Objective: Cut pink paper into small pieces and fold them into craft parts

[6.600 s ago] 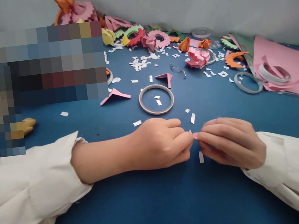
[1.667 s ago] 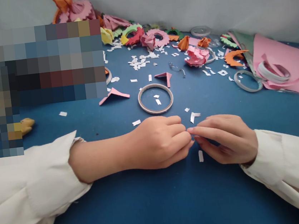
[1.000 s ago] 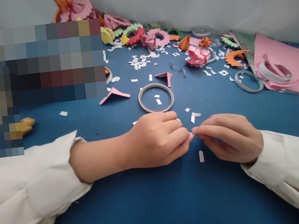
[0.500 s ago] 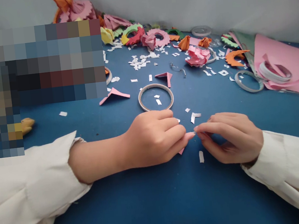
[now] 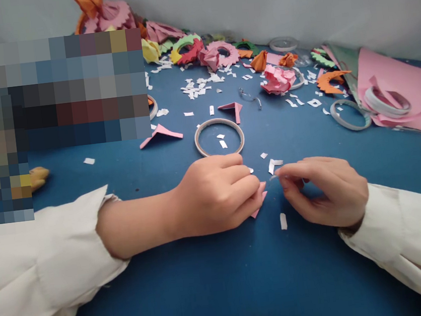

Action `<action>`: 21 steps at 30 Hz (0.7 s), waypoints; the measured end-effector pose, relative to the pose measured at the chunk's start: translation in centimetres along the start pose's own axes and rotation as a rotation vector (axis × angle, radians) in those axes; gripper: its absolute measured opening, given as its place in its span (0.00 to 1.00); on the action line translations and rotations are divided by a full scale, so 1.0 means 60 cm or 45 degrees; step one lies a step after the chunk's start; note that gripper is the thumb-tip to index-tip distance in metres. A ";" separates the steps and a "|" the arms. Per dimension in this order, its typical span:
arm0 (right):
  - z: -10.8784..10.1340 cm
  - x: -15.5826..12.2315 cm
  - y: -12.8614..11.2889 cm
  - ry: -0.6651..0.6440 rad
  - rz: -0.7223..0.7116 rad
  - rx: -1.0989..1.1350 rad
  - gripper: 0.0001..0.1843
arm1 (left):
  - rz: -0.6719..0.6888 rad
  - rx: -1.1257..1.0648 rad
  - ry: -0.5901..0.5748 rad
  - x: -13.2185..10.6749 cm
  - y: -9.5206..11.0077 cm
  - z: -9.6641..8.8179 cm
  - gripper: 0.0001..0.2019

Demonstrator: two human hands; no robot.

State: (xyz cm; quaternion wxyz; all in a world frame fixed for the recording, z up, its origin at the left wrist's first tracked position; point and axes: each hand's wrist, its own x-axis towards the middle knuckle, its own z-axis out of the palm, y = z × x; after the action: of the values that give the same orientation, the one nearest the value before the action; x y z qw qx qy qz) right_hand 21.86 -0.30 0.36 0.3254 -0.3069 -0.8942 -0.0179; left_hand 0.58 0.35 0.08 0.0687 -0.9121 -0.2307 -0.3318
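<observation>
My left hand (image 5: 218,192) rests on the blue table (image 5: 216,279), fingers curled round a small folded pink paper piece (image 5: 260,199) whose corners stick out by the thumb. My right hand (image 5: 324,190) sits just to the right, thumb and forefinger pinched on a tiny whitish strip (image 5: 275,174) beside the pink piece. A thin tape ring (image 5: 219,136) lies just beyond my left hand. Small white scraps (image 5: 282,221) lie around both hands.
Two folded pink pieces (image 5: 160,133) (image 5: 232,109) lie beyond the ring. Coloured paper rings and crumpled paper (image 5: 277,79) crowd the far edge by the grey wall. Pink sheets (image 5: 400,90) and tape rolls (image 5: 348,114) lie at the right. A blurred area covers the left.
My right fingers have drawn slightly away from the left hand, pulling a tiny strip off. More of the pink piece now shows under my left thumb.
</observation>
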 end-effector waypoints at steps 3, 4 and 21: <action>-0.002 -0.004 0.002 -0.024 0.076 0.080 0.16 | 0.094 0.009 0.010 0.001 -0.001 -0.005 0.16; -0.003 -0.005 0.003 -0.030 0.093 0.115 0.21 | 0.151 0.015 0.021 0.001 0.000 -0.007 0.16; 0.004 -0.007 0.010 -0.087 0.015 -0.136 0.23 | -0.144 0.088 -0.219 -0.016 0.035 -0.009 0.14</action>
State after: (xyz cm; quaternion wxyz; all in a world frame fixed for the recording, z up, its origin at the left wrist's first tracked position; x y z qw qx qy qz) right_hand 22.31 0.00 -0.16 0.2781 -0.3296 -0.9007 -0.0530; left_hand 0.60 -2.04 -0.09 0.0614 -0.9199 -0.2980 -0.2475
